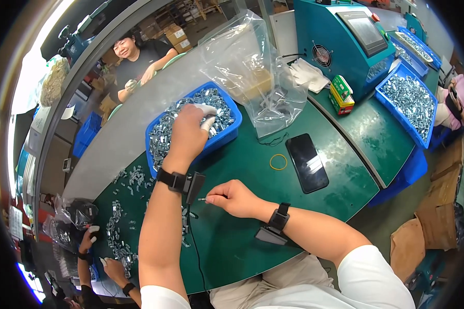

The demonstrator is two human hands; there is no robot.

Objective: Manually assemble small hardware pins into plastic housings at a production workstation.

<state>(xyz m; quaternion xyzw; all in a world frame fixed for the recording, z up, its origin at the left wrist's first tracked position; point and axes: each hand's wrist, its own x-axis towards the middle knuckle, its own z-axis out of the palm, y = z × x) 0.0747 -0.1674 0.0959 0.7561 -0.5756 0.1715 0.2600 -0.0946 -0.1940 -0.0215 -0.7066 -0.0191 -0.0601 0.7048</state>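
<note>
My left hand (189, 130), with white covers on its fingertips, reaches into a blue bin (224, 135) heaped with small shiny metal pieces (162, 136). Its visible fingers are apart over the pile, and I make out nothing held between them. Closer to me, my right hand (233, 199) is closed in a pinch above the green tabletop (232, 242). A small thin metal piece (203, 199) pokes out from its fingertips; its exact kind is too small to tell. Loose metal pieces (119, 242) lie scattered on the table left of my left forearm.
A black phone (307, 163) and a yellow rubber band (278, 162) lie to the right. Beyond are a clear plastic bag (242, 62), small boxes (341, 95), a teal machine (319, 31) and another blue bin (380, 98). Another person's hands (114, 270) work at lower left; someone sits across.
</note>
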